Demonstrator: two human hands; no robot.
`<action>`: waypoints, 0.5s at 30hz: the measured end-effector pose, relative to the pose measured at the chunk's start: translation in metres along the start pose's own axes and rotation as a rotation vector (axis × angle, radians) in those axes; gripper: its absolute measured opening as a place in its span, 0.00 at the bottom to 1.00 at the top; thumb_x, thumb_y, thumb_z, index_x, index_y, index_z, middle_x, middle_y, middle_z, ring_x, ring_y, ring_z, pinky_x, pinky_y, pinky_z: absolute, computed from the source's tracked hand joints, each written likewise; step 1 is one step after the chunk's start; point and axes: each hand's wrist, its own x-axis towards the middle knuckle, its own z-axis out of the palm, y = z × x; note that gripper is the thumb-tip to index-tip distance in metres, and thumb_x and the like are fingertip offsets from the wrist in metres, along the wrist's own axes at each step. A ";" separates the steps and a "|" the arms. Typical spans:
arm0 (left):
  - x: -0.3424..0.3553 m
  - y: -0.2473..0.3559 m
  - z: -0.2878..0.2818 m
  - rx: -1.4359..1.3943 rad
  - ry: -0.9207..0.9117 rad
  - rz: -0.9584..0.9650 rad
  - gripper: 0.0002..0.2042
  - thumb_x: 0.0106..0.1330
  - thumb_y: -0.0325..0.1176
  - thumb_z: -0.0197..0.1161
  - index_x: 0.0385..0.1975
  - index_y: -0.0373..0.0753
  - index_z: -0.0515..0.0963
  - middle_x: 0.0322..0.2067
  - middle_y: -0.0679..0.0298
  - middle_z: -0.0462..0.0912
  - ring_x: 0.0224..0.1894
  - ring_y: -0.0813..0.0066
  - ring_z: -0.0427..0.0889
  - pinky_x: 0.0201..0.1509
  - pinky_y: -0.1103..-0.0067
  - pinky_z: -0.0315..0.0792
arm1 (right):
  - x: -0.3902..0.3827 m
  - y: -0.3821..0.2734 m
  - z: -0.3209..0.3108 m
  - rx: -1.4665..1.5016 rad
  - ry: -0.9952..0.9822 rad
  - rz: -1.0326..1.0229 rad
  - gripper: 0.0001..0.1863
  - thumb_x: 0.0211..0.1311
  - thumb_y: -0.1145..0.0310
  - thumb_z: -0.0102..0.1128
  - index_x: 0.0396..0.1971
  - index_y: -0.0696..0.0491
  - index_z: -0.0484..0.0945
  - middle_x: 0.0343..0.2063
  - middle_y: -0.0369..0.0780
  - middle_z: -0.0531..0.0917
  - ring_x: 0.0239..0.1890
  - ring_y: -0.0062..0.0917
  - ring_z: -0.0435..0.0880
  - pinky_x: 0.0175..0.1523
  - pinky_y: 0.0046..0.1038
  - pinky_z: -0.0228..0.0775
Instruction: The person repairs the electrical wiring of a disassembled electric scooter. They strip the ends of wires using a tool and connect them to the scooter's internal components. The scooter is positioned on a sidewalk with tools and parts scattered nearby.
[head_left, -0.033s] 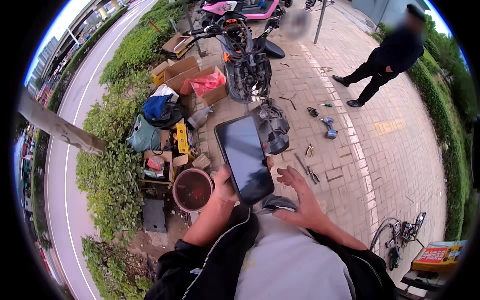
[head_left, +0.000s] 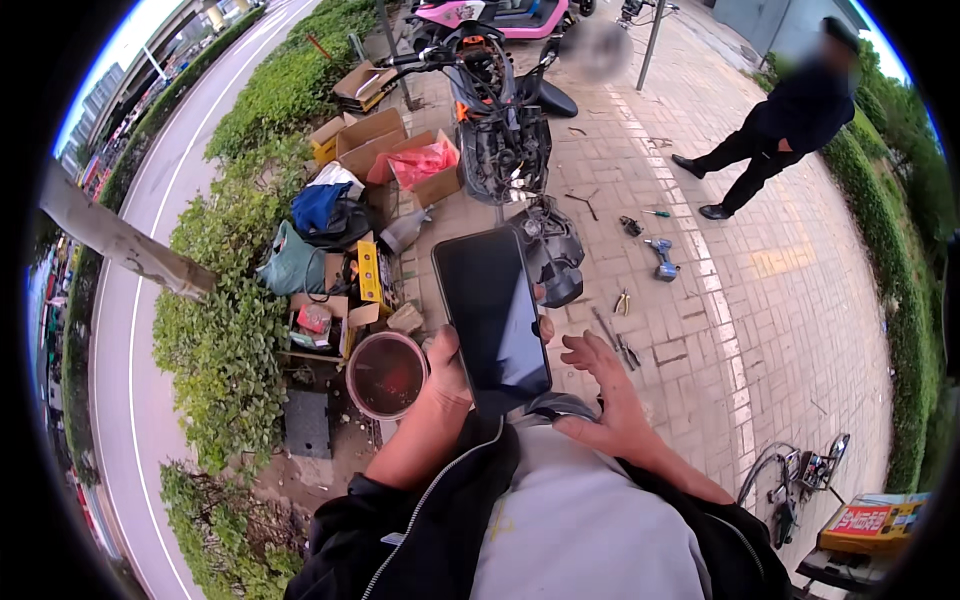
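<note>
A black smartphone (head_left: 490, 312) stands tilted in front of my chest, its screen dark with pale reflections. My left hand (head_left: 449, 368) grips it, thumb along the left edge and fingertips showing past the right edge. Just right of the phone, my right hand (head_left: 610, 400) holds nothing, its fingers apart and slightly bent. Beyond the phone is a partly stripped scooter (head_left: 505, 150) with its inner parts bare. A dark plastic scooter part (head_left: 553, 255) sits in front of it, partly hidden by the phone.
Cardboard boxes (head_left: 372, 140), bags and a round bucket (head_left: 388, 376) stand at left beside the hedge (head_left: 225, 350). A blue power drill (head_left: 663, 260), pliers (head_left: 622, 302) and a screwdriver (head_left: 656, 212) lie on the paving. A person (head_left: 775, 125) in dark clothes stands far right.
The phone has turned slightly, so the reflection on its screen has shifted lower and right. The surroundings sit a little further right and lower in view. Both hands keep nearly the same pose.
</note>
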 end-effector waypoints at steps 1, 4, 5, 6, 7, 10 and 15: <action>-0.009 0.006 0.013 -0.007 0.039 0.002 0.53 0.45 0.68 0.64 0.65 0.37 0.53 0.56 0.57 0.63 0.48 0.54 0.72 0.50 0.63 0.74 | -0.004 -0.003 0.004 -0.008 -0.007 -0.012 0.52 0.45 0.62 0.73 0.66 0.61 0.50 0.60 0.51 0.65 0.57 0.38 0.72 0.61 0.37 0.62; -0.026 0.005 0.034 -0.130 0.002 0.025 0.54 0.43 0.66 0.67 0.65 0.40 0.52 0.55 0.57 0.62 0.48 0.50 0.70 0.49 0.58 0.77 | -0.016 -0.010 0.013 0.011 0.014 -0.056 0.46 0.47 0.63 0.71 0.63 0.60 0.54 0.57 0.50 0.69 0.54 0.36 0.74 0.58 0.36 0.64; -0.031 0.005 0.038 -0.145 0.013 0.005 0.54 0.43 0.66 0.68 0.66 0.41 0.51 0.55 0.57 0.62 0.48 0.50 0.70 0.50 0.57 0.76 | -0.019 -0.014 0.017 0.058 0.030 -0.068 0.42 0.48 0.64 0.70 0.61 0.60 0.58 0.55 0.49 0.71 0.53 0.36 0.75 0.57 0.35 0.65; -0.036 0.004 0.041 -0.165 0.021 -0.019 0.54 0.42 0.65 0.69 0.66 0.42 0.50 0.55 0.57 0.62 0.48 0.49 0.70 0.51 0.56 0.75 | -0.022 -0.016 0.018 0.102 0.051 -0.077 0.39 0.49 0.64 0.69 0.60 0.61 0.61 0.53 0.49 0.73 0.51 0.35 0.77 0.56 0.35 0.67; -0.039 0.003 0.044 -0.184 0.029 -0.044 0.55 0.42 0.65 0.70 0.66 0.43 0.50 0.55 0.57 0.62 0.49 0.49 0.69 0.51 0.55 0.74 | -0.025 -0.015 0.018 0.161 0.009 -0.058 0.34 0.51 0.64 0.68 0.56 0.61 0.64 0.51 0.48 0.75 0.49 0.34 0.77 0.55 0.34 0.68; -0.041 0.002 0.057 -0.241 -0.018 -0.050 0.56 0.40 0.65 0.71 0.66 0.43 0.48 0.55 0.56 0.62 0.50 0.48 0.68 0.54 0.53 0.71 | -0.035 -0.011 0.017 0.336 -0.092 0.023 0.24 0.57 0.65 0.63 0.49 0.63 0.70 0.44 0.46 0.78 0.46 0.30 0.78 0.53 0.31 0.68; -0.043 -0.011 0.054 -0.203 -0.042 -0.053 0.56 0.40 0.65 0.71 0.66 0.42 0.49 0.57 0.55 0.61 0.52 0.48 0.70 0.49 0.51 0.72 | -0.052 -0.021 0.016 0.546 -0.162 0.145 0.19 0.63 0.65 0.58 0.45 0.65 0.71 0.41 0.45 0.77 0.45 0.28 0.77 0.52 0.30 0.67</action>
